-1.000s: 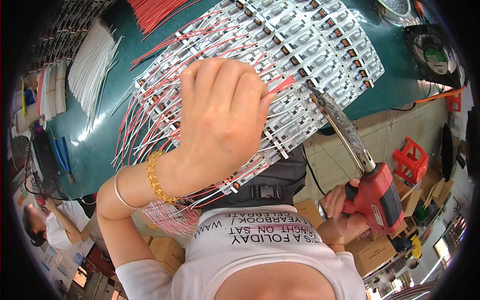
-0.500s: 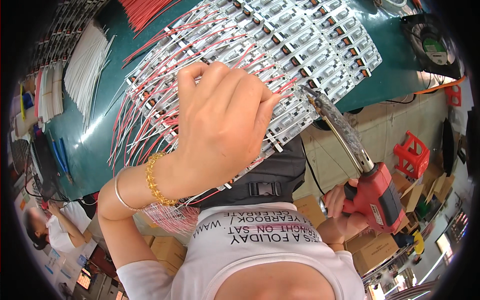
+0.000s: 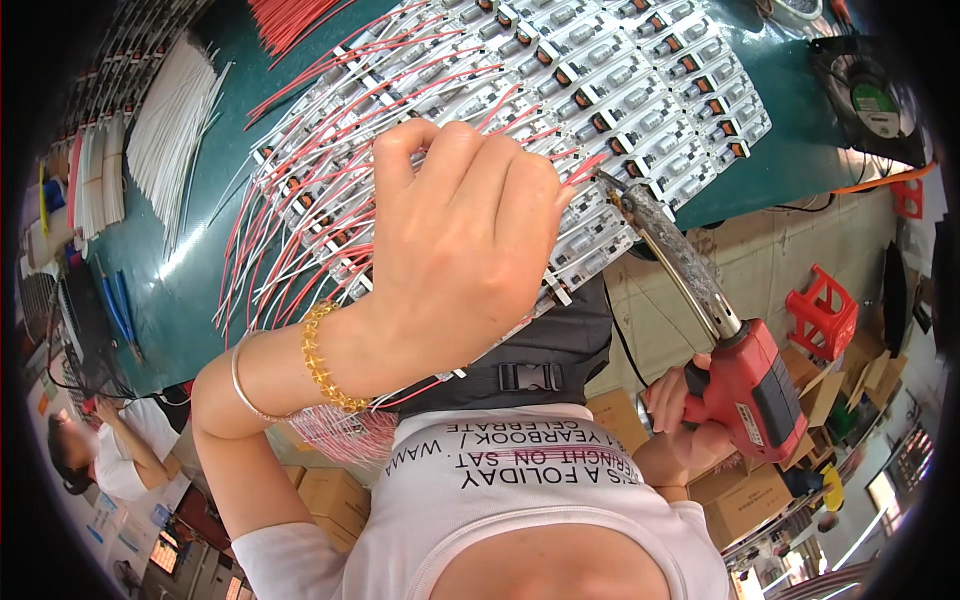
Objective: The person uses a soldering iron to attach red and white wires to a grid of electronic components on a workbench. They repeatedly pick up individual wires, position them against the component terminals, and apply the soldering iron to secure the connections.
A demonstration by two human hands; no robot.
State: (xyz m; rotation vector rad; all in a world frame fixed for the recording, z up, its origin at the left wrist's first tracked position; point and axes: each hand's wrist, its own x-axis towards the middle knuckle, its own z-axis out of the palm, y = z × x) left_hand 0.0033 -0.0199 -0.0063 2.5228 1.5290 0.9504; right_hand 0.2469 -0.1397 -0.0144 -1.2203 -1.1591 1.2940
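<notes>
Pressing curled left hand point(image 3: 455, 250) onto the wired circuit boards point(image 3: 560, 90), holding nothing visible; right hand point(image 3: 690, 415) gripping the red soldering gun point(image 3: 745, 385), whose tip is nearing fingertips — burn risk.

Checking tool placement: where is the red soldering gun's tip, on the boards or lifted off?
On the boards: the red soldering gun, in the right hand, has its tip at the circuit boards beside the left hand.
</notes>
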